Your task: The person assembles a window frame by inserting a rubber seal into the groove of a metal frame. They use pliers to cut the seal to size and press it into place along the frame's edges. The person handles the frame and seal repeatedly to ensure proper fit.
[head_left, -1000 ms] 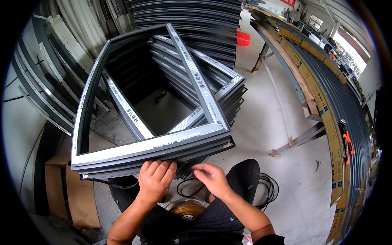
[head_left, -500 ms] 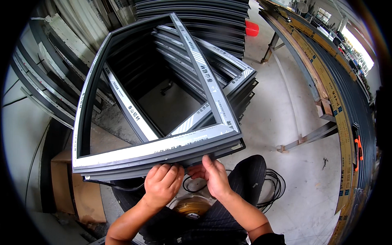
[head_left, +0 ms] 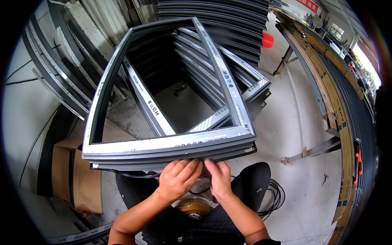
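Note:
A dark grey metal window frame (head_left: 163, 145) with silver-white printed film lies on top of a stack of similar frames, its near side facing me. A thin black sealing strip (head_left: 136, 175) runs along that near side from the left corner towards my hands. My left hand (head_left: 179, 177) is closed at the frame's near edge, fingers curled over the strip. Beside it, almost touching, my right hand (head_left: 220, 179) is closed too, thumb raised against the edge and fingers bent inward. What lies between the fingertips is mostly hidden.
Below the top frame, turned frames (head_left: 245, 87) jut out at an angle. A tall pile of dark profiles (head_left: 212, 12) stands behind. Cardboard (head_left: 87, 183) lies at left, a black cable coil (head_left: 275, 196) by my right knee, and a long rack (head_left: 326, 77) of profiles at right.
My right hand has closed in towards my left hand, its fingers now bent at the edge. The left hand stays at the near side. The whole view has shifted slightly.

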Tool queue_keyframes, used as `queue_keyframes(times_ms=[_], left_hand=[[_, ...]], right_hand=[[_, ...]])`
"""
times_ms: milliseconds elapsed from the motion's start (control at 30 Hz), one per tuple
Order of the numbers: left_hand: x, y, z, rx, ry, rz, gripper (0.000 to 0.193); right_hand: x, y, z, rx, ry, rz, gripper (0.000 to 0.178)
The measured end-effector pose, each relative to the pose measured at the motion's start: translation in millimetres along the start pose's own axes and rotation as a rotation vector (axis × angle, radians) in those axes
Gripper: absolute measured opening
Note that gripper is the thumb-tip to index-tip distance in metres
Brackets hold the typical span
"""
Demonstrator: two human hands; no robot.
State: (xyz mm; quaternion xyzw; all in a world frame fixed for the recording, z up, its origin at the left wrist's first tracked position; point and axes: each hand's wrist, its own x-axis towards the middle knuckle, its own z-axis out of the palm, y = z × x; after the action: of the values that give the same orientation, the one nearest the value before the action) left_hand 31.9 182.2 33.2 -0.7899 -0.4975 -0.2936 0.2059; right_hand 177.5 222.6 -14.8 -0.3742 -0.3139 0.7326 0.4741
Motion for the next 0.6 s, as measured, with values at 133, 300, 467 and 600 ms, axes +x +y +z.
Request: queue_keyframes(times_ms=[133, 300, 467, 600], left_hand=[[-35.9, -24.5, -34.8, 0.063, -0.033, -0.050, 0.040], [-46.0, -39.0, -66.7, 0.136, -0.070, -0.124, 0.038], [-58.1, -43.1, -57.6, 0.146, -0.048, -0.155, 0.036], [-59.9, -44.3, -61.7, 0.096, -0.044, -0.180, 0.036]], right_hand=[[-0.8, 1.2, 10.1, 0.001, 0.086, -0.002, 0.016], [-1.3, -1.3, 13.2, -0.037, 0.127, -0.018, 0.017], [-3.4, -7.2, 15.0, -0.002, 0.093, 0.054, 0.013], [-6.1, -4.8, 23.3, -0.011, 0.039, 0.039, 0.009]])
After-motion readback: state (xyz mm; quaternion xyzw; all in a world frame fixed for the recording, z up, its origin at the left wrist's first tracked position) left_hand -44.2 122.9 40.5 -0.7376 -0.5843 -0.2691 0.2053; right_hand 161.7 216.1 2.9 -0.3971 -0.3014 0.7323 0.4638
